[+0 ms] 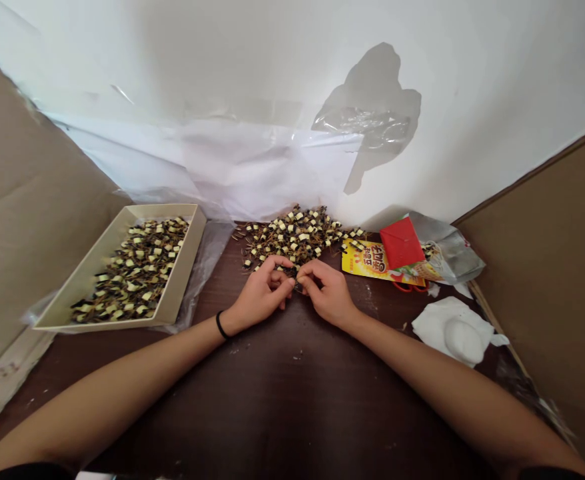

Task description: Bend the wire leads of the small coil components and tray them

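My left hand point(266, 288) and my right hand point(326, 288) meet over the dark table, just in front of a heap of small parts point(297, 235). Each part has a pale yellow block, black bits and thin brownish leads like wire. Both thumbs and forefingers are pinched together around one small dark part point(297, 287), mostly covered by the fingertips. To the left, a cream-coloured shallow box point(175, 293) holds many more of the same kind of part, lying jumbled.
At the right lie a yellow printed packet point(360, 267), a red paper piece point(402, 241), a silver bag point(452, 247), red scissor-like handles point(411, 288) and crumpled white tissue point(452, 330). Clear plastic point(210, 260) lies under the box. Cardboard walls point(547, 267) flank the table point(292, 400).
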Available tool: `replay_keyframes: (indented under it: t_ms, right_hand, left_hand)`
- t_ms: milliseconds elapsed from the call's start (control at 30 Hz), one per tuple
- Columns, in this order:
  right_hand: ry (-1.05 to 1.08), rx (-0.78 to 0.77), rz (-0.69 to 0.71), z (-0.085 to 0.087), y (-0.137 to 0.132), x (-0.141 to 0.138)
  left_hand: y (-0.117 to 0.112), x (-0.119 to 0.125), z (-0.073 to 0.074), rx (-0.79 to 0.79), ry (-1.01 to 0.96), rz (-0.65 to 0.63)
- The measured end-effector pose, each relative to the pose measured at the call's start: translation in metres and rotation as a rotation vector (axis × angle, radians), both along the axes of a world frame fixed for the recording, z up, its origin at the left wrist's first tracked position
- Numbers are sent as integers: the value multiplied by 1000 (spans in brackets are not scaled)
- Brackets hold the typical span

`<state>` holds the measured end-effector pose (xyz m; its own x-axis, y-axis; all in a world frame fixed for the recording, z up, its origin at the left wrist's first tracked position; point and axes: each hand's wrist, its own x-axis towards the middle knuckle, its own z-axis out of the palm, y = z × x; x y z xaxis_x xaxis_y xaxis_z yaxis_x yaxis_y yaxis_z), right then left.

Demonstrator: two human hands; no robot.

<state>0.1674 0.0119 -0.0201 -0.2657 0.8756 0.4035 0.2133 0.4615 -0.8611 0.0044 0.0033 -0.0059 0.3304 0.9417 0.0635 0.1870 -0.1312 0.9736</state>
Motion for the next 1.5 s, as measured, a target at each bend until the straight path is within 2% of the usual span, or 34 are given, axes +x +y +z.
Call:
replay_keyframes:
  t_ms: [200,367,500,633,800,933,1100,1167,1267,1367,1500]
  right_hand:
    - [116,-315,212,-2,8,3]
    - [118,-383,345,1,12,6]
    - [115,-380,363,1,12,6]
    - [26,-332,369,3,9,5]
    - [7,-309,313,3,7,4]
    - [64,-353,274,1,5,-1]
    - [273,-460,113,0,6,-3]
    - [378,-503,138,2,6,-2]
    - [511,-621,262,4,4,0]
    - [557,-695,340,5,4,1]
    - [565,-711,372,4,6,1]
  left_hand:
    - [4,-5,4,-116,-42,-128]
    - [4,-7,6,-150,-21,-203]
    - [5,-8,6,-172,-14,-238]
    - [5,-8,7,-181,12,-279]
    - [3,-8,6,-133,4,-273]
    - [2,-7,3,-114,-45,-227]
    - [5,-7,3,-117,-157,-185]
    - [7,-7,5,-118,-155,-154]
    - [8,-7,6,-123,-147,-132]
    - [8,-8,6,-121,-145,-135]
    - [9,-8,5,-100,-149,-146]
